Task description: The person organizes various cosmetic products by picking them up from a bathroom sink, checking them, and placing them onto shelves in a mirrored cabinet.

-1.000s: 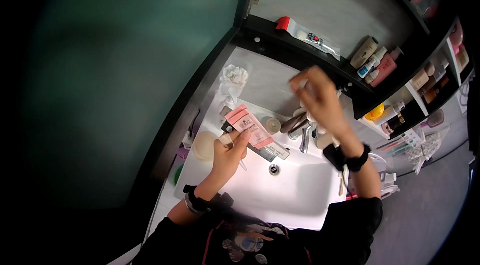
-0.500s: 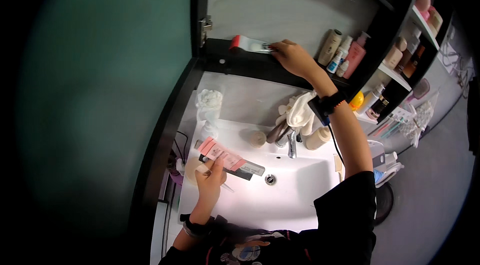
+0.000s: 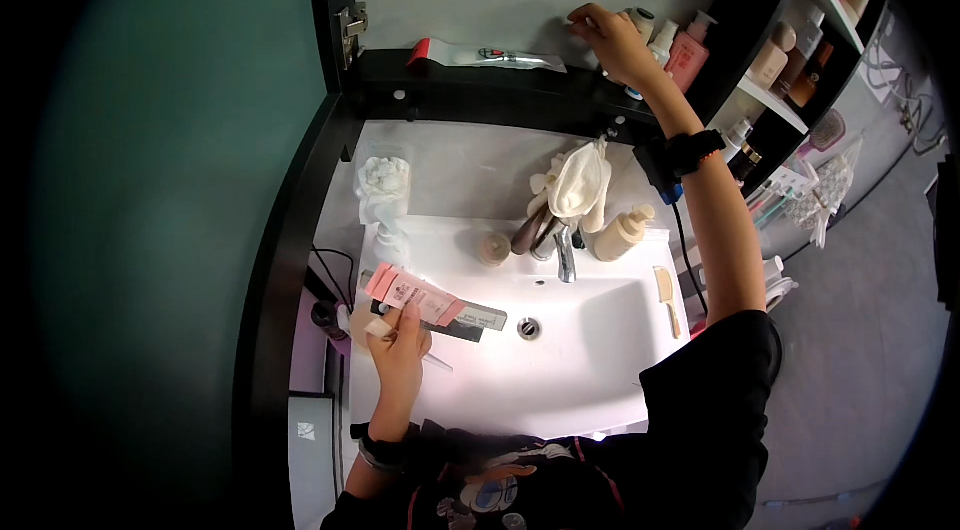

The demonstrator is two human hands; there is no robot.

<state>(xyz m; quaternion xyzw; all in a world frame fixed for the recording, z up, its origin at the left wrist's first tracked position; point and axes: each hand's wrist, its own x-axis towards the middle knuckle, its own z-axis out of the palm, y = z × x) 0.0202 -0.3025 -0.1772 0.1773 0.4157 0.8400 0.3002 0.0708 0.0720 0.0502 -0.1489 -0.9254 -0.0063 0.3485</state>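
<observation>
Over the left side of the sink, my left hand (image 3: 399,352) is closed around several items. They include a pink packet (image 3: 415,296), a grey and black flat box (image 3: 480,320) beneath it, and a pale stick-like item (image 3: 437,362) poking out below my fingers; its kind is unclear. My right hand (image 3: 612,42) is raised at the cabinet shelf, fingers loosely apart, with nothing visible in it. Left of it, a flattened white tube with a red end (image 3: 470,56) lies along the black shelf. Bottles stand just behind my right hand, partly covered by it.
A pink pump bottle (image 3: 688,52) stands on the shelf's right. Around the faucet (image 3: 566,260) are a draped white cloth (image 3: 578,185), a cream pump bottle (image 3: 624,234) and a small jar (image 3: 494,249). A comb (image 3: 667,300) lies on the sink's right rim. The cabinet door (image 3: 170,230) hangs open at left.
My right hand has let go of the tube, which now rests on the shelf, and has moved right toward the bottles. My left hand still holds its items. The view has shifted slightly.
</observation>
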